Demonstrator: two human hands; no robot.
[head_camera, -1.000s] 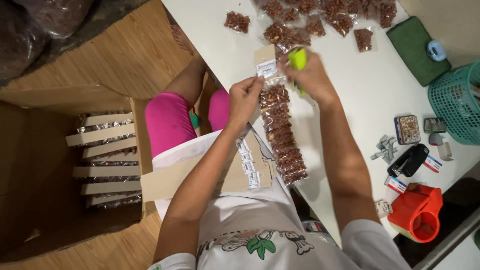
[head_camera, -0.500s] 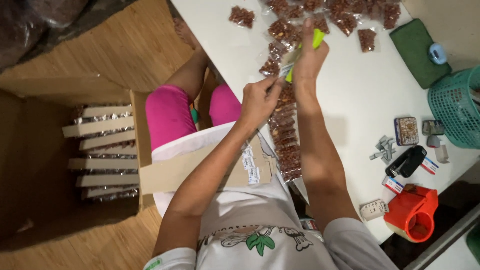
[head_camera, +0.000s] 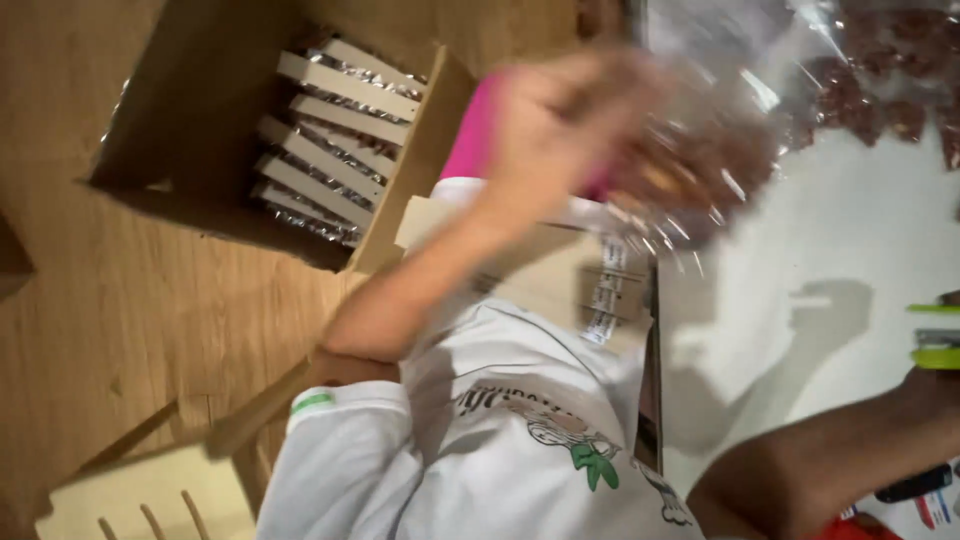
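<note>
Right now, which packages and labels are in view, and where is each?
Strip of clear packets: brown contents, blurred, in the left hand.
Cardboard box: open, on the wooden floor, upper left.
Packed strips: silvery rows with cream headers, inside the box.
White labels: on a cardboard flap, centre.

Left arm: raised across the middle of the view, elbow bent low near the torso, forearm running up and to the right. Left hand blurred by motion, back of the hand toward the camera, fingers curled closed in a grip at its right side; individual fingertips cannot be made out.

Right arm: forearm enters from the lower right corner and runs up toward the right edge. Right hand mostly cut off by the frame; only the wrist and heel show, so finger pose cannot be told. The two hands are well apart.
</note>
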